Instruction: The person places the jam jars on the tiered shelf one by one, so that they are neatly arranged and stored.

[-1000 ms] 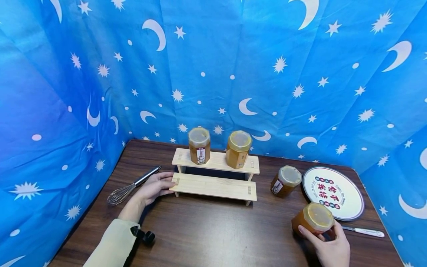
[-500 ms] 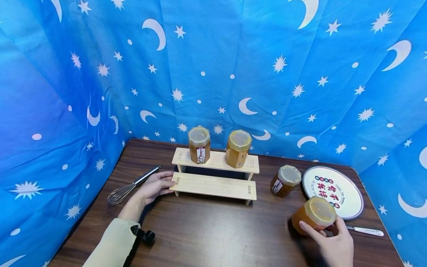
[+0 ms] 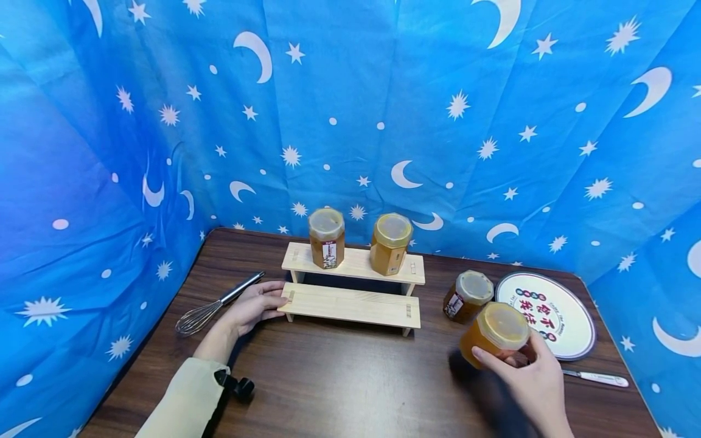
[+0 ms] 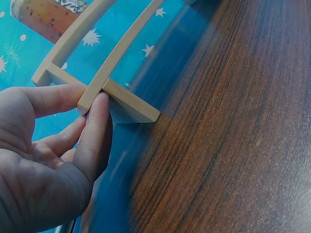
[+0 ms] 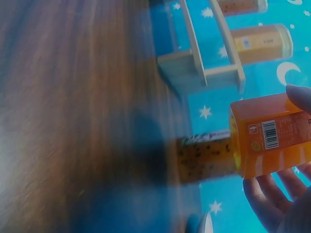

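My left hand [image 3: 256, 308] pinches the left end of the lower step [image 3: 353, 306] of a two-step wooden rack, thumb and fingers on the board's end in the left wrist view. On the rack's upper step [image 3: 356, 260] stand two lidded jars: a labelled jar [image 3: 327, 243] at left and a yellowish jar [image 3: 391, 246] at right. My right hand [image 3: 533, 383] grips an orange jar [image 3: 493, 337] around its side, slightly tilted above the table; a barcode label [image 5: 270, 135] shows in the right wrist view. A darker lidded jar [image 3: 467, 298] stands just beyond it.
A white plate [image 3: 575, 316] with red characters lies at the right, behind a white-handled utensil [image 3: 597, 378] partly hidden by the right hand. A whisk [image 3: 216, 307] lies left of the rack. Blue star-printed cloth [image 3: 350, 91] walls the brown table [image 3: 339, 377].
My right hand has raised the orange jar off the table and carried it left and away from me, near the darker jar. The left hand keeps its pinch on the rack.
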`<state>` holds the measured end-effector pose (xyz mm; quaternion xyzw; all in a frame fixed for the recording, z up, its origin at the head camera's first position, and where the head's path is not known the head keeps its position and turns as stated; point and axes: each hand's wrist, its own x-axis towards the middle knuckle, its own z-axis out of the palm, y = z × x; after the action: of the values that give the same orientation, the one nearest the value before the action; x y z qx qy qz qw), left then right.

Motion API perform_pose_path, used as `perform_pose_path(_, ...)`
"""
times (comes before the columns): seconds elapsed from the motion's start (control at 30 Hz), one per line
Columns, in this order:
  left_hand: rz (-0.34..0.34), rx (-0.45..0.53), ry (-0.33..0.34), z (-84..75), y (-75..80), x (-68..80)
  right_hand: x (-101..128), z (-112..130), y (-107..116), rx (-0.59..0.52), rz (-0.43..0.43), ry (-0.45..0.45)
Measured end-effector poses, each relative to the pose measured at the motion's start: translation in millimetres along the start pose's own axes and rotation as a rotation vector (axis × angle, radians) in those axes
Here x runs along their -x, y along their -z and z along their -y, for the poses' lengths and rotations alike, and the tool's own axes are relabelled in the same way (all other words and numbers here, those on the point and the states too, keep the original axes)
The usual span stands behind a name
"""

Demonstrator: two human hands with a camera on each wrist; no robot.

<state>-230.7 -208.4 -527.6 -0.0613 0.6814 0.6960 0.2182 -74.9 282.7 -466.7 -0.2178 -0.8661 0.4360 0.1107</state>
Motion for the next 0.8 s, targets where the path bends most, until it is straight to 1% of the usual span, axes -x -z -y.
perform_pose_path(0.2, -0.003, -0.003, 0.003, 0.4, -0.3, -0.7, -5, 18, -12, -0.037, 0.062, 0.04)
perform_pose_path(0.33, -0.003, -0.001, 0.003, 0.4, -0.7, -0.3, -6, 29, -23, -0.079, 0.083, 0.111)
perform_pose_path(0.43, -0.004, 0.004, 0.004, 0.4, -0.8, -0.2, -7, 37, -31, -0.09, 0.095, 0.171)
perform_pose_path(0.57, -0.003, 0.007, 0.003, 0.7, -0.9, -0.3, -8, 46, -44, -0.105, 0.108, 0.221)
perform_pose_path(0.7, -0.003, 0.005, 0.002, 0.8, -0.6, -0.3, -9, 54, -58, -0.132, 0.124, 0.246)
perform_pose_path(0.8, -0.003, 0.005, 0.0, 0.7, -0.1, -0.6, -10, 58, -69, -0.169, 0.144, 0.248)
